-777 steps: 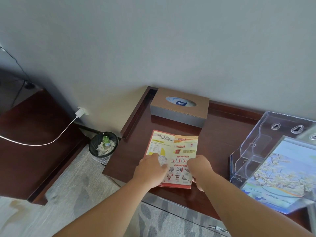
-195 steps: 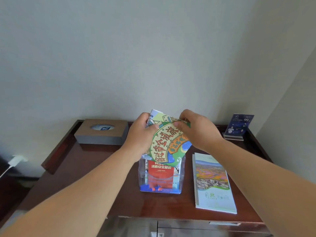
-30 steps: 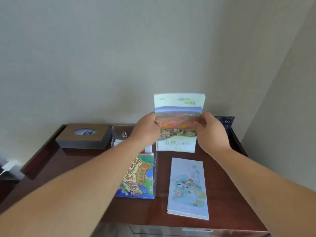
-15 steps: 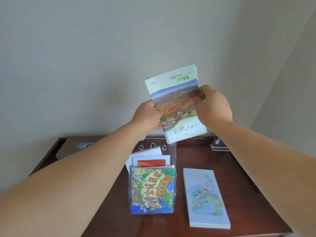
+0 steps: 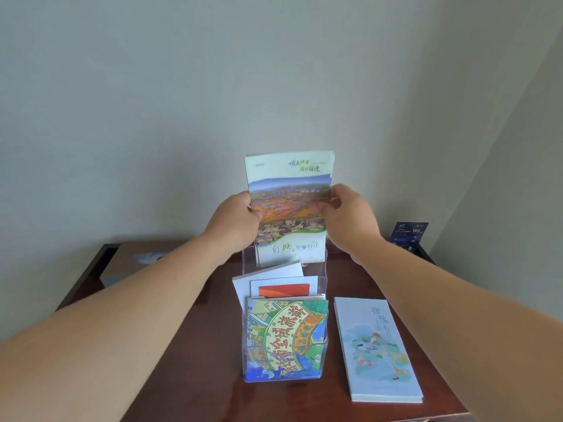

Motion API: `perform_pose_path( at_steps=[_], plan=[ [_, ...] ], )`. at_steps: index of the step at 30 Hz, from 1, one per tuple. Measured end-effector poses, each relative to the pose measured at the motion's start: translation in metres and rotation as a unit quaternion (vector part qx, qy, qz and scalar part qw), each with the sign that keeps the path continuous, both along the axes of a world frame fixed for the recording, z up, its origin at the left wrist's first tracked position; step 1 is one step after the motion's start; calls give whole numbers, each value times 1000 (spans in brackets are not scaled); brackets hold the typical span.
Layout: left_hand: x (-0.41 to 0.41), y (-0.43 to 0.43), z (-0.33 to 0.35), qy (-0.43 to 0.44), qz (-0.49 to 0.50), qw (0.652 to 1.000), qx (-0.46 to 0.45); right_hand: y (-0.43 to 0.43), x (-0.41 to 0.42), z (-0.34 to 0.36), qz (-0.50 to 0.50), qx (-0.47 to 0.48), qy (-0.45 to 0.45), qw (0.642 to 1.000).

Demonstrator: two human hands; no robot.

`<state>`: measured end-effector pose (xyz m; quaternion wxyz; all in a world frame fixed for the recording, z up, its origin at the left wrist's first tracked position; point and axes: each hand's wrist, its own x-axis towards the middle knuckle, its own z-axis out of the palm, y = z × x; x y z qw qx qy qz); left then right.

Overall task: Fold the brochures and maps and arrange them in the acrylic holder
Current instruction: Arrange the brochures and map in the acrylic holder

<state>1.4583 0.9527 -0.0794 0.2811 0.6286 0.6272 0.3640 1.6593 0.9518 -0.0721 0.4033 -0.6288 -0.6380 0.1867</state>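
Note:
I hold a folded landscape brochure (image 5: 291,205) upright, its lower edge down in the rear tier of the clear acrylic holder (image 5: 322,271). My left hand (image 5: 236,222) pinches its left edge and my right hand (image 5: 347,219) pinches its right edge. The holder stands on the dark wooden table (image 5: 198,345). Its front tier carries a colourful cartoon map (image 5: 286,336). Behind that sit a red-and-white leaflet (image 5: 283,289) and a white sheet (image 5: 268,272). A pale blue brochure (image 5: 376,348) lies flat on the table just right of the holder.
A brown tissue box (image 5: 134,261) sits at the back left, partly behind my left forearm. A small dark blue sign card (image 5: 408,236) stands at the back right corner. Walls close the table in behind and to the right.
The landscape brochure has come down from its tilted, raised position and now stands straight with its lower edge in the holder's rear tier. Both hands came down with it.

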Motion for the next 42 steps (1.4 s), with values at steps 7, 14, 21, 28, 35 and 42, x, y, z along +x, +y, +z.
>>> perform_pose_path(
  at_steps=[7,14,21,28,35,42],
  plan=[
    [5,-12,-35,38,10,998,-54,-7,7,-43,14,-73,22,997],
    [13,-15,-55,55,27,995,-72,-9,10,-67,9,-114,4,993],
    [15,-12,-54,52,38,994,-86,-9,13,-75,37,-140,-10,989],
    [12,-8,-58,61,46,996,-55,-10,8,-84,42,-165,-9,985],
    [11,-8,-74,88,46,993,-66,-12,10,-89,35,-163,-53,985],
    [10,-6,-76,137,46,988,-58,-11,8,-93,26,-160,-73,984]
  ],
)
